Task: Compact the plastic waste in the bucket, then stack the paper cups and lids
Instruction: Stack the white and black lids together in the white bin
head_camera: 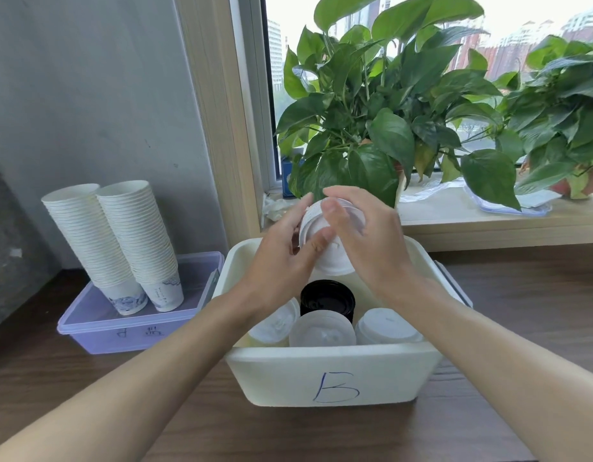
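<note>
Above the back of the white bin [332, 378] marked "B", both hands hold a stack of white lids [332, 258]. My left hand [281, 258] grips the stack from the left, thumb on its face. My right hand [365, 238] curls over its top and right side. Inside the bin stand a stack of black lids [327, 300] and three stacks of white lids [317, 330] along the front wall. Two tall leaning stacks of paper cups [121, 241] stand upside down on a lilac box [98, 331] to the left.
The bin sits on a dark wooden table [288, 435]. Behind it runs a wooden window sill [488, 225] with potted leafy plants [372, 111] and clear plastic sheets [508, 205]. A grey wall stands at the left.
</note>
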Tool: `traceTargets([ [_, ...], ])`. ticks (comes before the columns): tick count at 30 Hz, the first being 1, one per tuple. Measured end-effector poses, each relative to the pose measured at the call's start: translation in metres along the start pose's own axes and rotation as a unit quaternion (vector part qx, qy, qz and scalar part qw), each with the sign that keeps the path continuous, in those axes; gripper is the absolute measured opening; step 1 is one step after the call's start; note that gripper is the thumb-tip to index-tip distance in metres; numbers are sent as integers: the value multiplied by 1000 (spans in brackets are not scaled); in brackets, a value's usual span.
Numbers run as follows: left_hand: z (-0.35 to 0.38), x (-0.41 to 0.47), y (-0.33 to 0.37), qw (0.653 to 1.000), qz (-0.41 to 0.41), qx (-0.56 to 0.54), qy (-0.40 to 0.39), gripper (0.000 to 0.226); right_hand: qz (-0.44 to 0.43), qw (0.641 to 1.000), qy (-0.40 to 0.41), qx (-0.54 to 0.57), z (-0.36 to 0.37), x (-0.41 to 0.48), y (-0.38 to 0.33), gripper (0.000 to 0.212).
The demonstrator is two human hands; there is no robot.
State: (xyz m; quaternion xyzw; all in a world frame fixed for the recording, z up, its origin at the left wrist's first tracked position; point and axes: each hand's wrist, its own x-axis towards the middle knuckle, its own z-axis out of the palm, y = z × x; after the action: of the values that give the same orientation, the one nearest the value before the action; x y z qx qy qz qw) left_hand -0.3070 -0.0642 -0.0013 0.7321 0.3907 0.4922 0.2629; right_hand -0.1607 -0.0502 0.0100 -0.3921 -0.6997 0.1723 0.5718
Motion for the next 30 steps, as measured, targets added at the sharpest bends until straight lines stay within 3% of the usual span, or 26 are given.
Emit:
traceTargets([
  [5, 1, 2, -5, 999, -15, -39, -22, 41, 11, 999, 40, 28, -1, 0, 0, 24],
  [11, -2, 2, -8, 999, 9, -15, -33, 24, 35, 999, -13, -9, -4, 1, 0, 37],
  [15, -2, 2, -8, 999, 15, -8, -31, 15, 28, 1000, -6, -8, -4, 0, -2, 41],
  [20, -2, 1, -5, 1000, 19, 0, -25, 28, -11, 1000, -3, -20, -3, 1, 1, 30],
  [23, -2, 1, -3, 1000, 23, -8, -12, 29, -20, 999, 0, -28, -3, 2, -1, 36],
  [26, 0, -1, 5, 999, 21, -24, -18, 33, -4, 999, 40, 26, -3, 0, -2, 20],
  [30, 1, -2, 5, 997, -32, -76, -1, 36, 40, 996, 44, 66, -2, 0, -1, 21],
])
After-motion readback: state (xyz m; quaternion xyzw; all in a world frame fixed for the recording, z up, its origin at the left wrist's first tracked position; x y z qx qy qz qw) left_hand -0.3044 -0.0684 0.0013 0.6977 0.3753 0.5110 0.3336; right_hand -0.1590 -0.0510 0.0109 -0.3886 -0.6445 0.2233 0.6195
